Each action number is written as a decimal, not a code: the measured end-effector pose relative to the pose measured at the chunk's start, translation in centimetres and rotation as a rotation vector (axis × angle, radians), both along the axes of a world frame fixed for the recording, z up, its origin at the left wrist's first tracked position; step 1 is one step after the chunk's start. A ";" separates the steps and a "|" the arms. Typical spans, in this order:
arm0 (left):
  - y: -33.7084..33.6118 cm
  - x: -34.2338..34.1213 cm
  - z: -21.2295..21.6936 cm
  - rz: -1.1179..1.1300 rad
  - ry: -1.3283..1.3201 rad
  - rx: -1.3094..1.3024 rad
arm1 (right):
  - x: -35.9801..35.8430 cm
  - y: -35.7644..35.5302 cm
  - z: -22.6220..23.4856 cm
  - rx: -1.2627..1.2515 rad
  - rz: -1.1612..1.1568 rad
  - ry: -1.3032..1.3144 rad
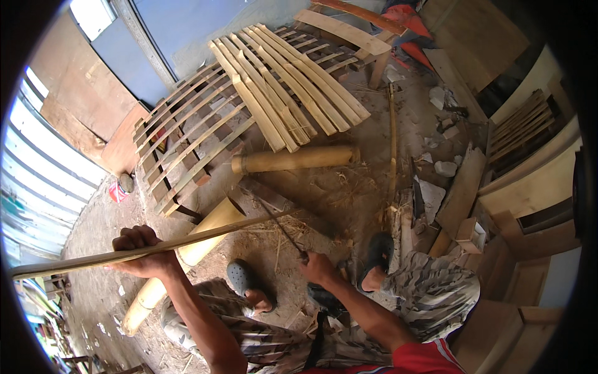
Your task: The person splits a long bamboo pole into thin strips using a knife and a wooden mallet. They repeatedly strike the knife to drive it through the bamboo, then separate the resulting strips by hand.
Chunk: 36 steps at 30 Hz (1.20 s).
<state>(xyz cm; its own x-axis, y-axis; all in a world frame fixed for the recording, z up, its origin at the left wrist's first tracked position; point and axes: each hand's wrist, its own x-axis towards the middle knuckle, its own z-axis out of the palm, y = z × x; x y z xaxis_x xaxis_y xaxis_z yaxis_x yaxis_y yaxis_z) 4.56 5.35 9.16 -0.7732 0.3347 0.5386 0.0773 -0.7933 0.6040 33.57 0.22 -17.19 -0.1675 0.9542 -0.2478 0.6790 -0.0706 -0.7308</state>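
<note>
My left hand [140,249] is curled round a long bamboo strip [205,235], holding it slantwise above a thick bamboo pole [218,219]; my right [319,268] is closed on the handle of a knife [283,229]. The blade crosses the strip near its far end, though whether the two touch, I can't tell.

Here's the risk: the strip is long and held by one hand only, so that far end could whip or twist under pressure, and the edge might skid. My feet are right below, one in a grey clog [240,277], so a slip could reach a shin. Splinters could bite my bare palm, too.

Containers now: over on the right, a small open box [468,238], contents too small to make out. Beyond it, a wooden cabinet [532,257] with open compartments, insides too dim to read.
</note>
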 end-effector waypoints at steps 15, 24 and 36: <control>0.5 0.4 0.1 0.079 0.023 -0.063 | -0.8 0.4 2.6 0.023 0.043 0.045; 0.8 -0.1 -0.1 0.086 0.000 -0.078 | 3.7 0.7 -7.9 -0.100 -0.042 -0.061; 0.9 1.1 1.1 0.236 -0.128 -0.158 | 4.8 -0.3 -7.6 -0.245 -0.173 -0.208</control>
<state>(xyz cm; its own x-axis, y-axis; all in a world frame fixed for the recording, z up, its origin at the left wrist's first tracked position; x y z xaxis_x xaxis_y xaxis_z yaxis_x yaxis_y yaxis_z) 5.63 6.22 10.21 -0.8975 0.2100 0.3878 0.1635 -0.6583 0.7348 38.38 -0.03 -24.82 0.0695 0.8722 -0.4842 0.7738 -0.3535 -0.5257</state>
